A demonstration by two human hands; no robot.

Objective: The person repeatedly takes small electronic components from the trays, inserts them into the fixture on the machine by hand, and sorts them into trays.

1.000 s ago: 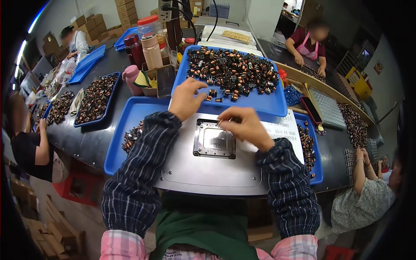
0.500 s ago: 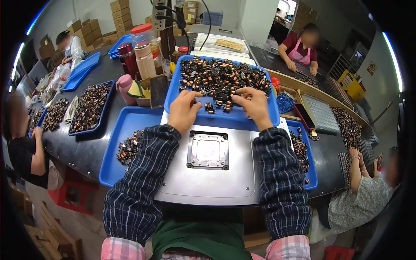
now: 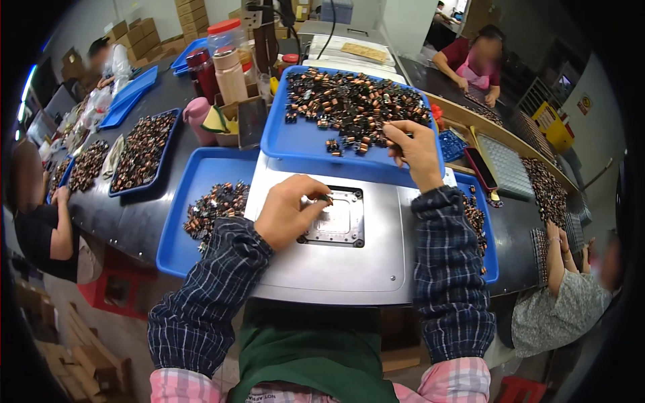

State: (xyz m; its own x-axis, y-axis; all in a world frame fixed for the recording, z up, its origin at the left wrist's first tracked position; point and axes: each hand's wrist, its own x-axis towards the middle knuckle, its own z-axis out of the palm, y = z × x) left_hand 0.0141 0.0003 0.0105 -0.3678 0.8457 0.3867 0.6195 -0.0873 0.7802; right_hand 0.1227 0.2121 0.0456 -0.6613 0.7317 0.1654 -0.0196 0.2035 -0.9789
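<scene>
My left hand is over the square recessed fixture in the metal plate, thumb and fingertips pinching a small coil part mostly hidden by the fingers. Up at the right side of the big blue tray, my right hand bends its fingers together at the edge of a heap of black coil parts with copper windings. What its fingertips hold, if anything, is hidden. A few loose coil parts lie near the tray's front edge.
Blue trays with more parts stand left and right of the metal plate. Behind are bottles and a pink cup. A phone lies at right. Several co-workers sit around the table.
My left hand has come from the big tray down to the fixture with a coil part in its fingertips. My right hand stays at the heap, its fingers drawn in more.
</scene>
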